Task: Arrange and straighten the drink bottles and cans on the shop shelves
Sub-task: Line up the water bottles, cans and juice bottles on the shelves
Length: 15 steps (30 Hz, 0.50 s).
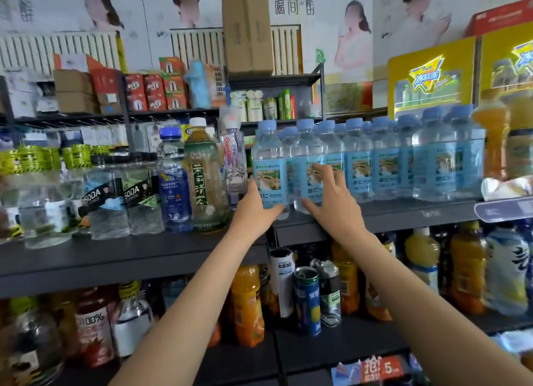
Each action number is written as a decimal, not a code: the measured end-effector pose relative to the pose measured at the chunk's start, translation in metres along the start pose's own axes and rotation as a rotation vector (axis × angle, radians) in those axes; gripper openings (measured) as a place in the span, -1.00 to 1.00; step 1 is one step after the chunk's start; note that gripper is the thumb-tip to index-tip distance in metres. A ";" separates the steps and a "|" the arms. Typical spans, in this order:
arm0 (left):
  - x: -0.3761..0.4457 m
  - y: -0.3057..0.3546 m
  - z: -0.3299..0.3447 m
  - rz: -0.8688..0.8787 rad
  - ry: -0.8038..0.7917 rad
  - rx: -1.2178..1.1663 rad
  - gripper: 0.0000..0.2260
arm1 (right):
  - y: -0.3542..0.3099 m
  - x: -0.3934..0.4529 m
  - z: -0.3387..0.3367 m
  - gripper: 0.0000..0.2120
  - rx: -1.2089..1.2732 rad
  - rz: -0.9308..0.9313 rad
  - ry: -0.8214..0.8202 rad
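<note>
- While both bare arms reached up from below, the left hand [253,205] curled round the base of the leftmost blue-capped water bottle [268,166], its grip closed on that bottle from the left side.
- The right hand [331,196] lay spread over the second water bottle [307,160], fingers wide against the blue label and thumb low near the base; whether that grip had truly closed I could not tell.
- Both bottles stood upright at the front edge of the upper shelf [403,215], touching each other.
- Counting along the front, about seven blue-capped water bottles showed in the row running right, with more caps behind them; the exact total was hidden.
- Just left of the held bottle stood one slim clear bottle with a pink cap [234,158], then one green tea bottle [205,178] with a white cap, then one dark-blue-labelled bottle [173,181].
- Further left, two clear bottles marked SODA [124,201] stood side by side.
- At the far right of the shelf, two orange drink bottles [493,132] showed.
- On the lower shelf one blue can [307,302] stood with its top open, beside one orange juice bottle [248,305].
</note>
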<state>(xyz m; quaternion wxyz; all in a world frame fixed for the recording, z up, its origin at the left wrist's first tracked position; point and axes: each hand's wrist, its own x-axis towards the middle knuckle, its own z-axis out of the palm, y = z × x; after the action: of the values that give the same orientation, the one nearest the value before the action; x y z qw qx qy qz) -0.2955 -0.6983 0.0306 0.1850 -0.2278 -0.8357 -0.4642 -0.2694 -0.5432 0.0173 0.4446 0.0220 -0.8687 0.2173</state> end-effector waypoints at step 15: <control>0.039 -0.018 0.024 -0.131 0.119 0.099 -0.37 | 0.004 0.005 0.006 -0.67 -0.200 -0.209 -0.037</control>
<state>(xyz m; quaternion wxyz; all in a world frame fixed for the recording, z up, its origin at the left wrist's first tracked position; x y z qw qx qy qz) -0.3405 -0.6780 0.0265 0.2146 -0.1353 -0.8583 -0.4461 -0.2778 -0.5417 0.0163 0.4487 0.0719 -0.8870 0.0819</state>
